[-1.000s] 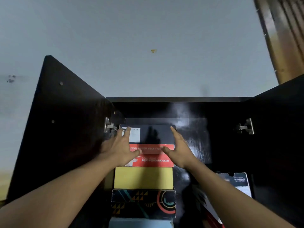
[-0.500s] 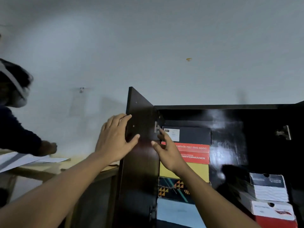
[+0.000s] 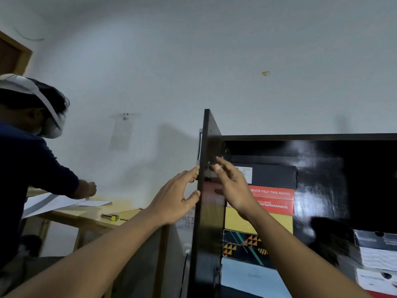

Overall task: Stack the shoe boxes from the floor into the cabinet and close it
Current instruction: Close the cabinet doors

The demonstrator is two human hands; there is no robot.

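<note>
The dark cabinet (image 3: 300, 137) stands open. Its left door (image 3: 207, 233) is seen nearly edge-on, with a metal handle (image 3: 199, 147) on its outer face. My left hand (image 3: 174, 201) is on the outer side, fingertips and thumb touching the door's edge, fingers apart. My right hand (image 3: 234, 190) hovers open on the inner side near the hinge. Behind it is a stack of shoe boxes: black (image 3: 272, 176), red (image 3: 272, 200), yellow (image 3: 279, 222), patterned (image 3: 242, 244), pale blue (image 3: 247, 276).
More shoe boxes (image 3: 376, 254) sit lower right inside the cabinet. To the left, another person (image 3: 25, 158) in a dark top leans over a wooden table (image 3: 86, 218) holding papers (image 3: 49, 203) and a small yellow-black object (image 3: 110, 216). A pale wall rises behind.
My view has swung left. Both hands left the top black box and moved to the left door, which has swung from wide open to nearly edge-on.
</note>
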